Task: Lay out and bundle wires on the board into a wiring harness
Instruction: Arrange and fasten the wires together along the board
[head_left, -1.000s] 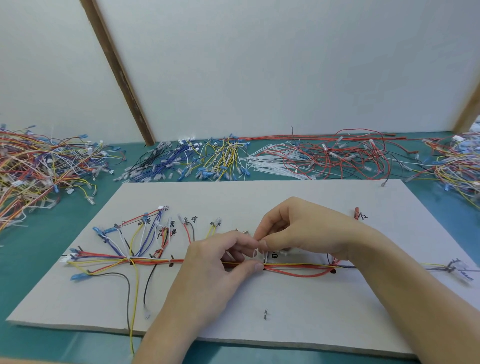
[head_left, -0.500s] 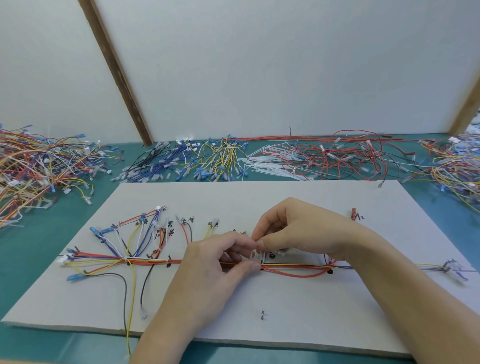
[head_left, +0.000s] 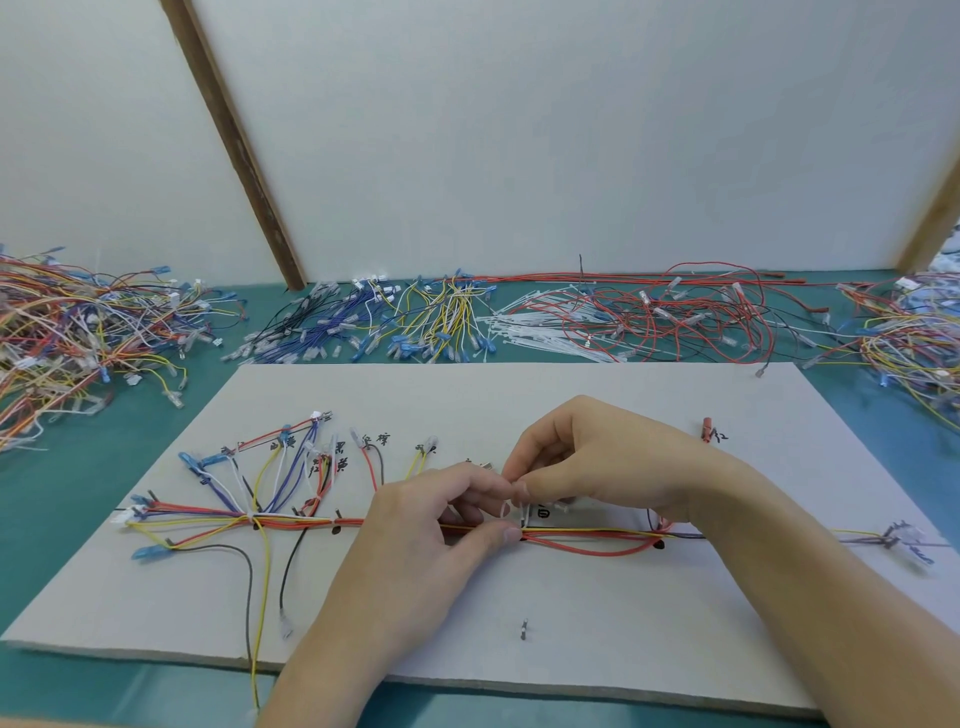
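A grey board (head_left: 519, 395) lies on the teal table. Across its middle runs a bundle of red, yellow and black wires (head_left: 587, 538), fanning into blue, white and yellow branches at the left (head_left: 270, 467). My left hand (head_left: 431, 525) pinches the bundle near the board's centre, thumb under the wires. My right hand (head_left: 587, 457) meets it from above, fingertips closed on a thin white cable tie (head_left: 511, 506) looped at the bundle. A white tie (head_left: 249, 517) binds the wires at the left.
Loose wire piles line the table's back: a mixed heap at left (head_left: 67, 332), blue and yellow wires (head_left: 374, 322), white cable ties (head_left: 540, 325), red wires (head_left: 685, 317), another heap at right (head_left: 909, 338). A small metal pin (head_left: 523, 629) stands near the board's front edge.
Both hands stay at the same spot on the bundle; the fingers have shifted only slightly on the tie. The view has drifted a little.
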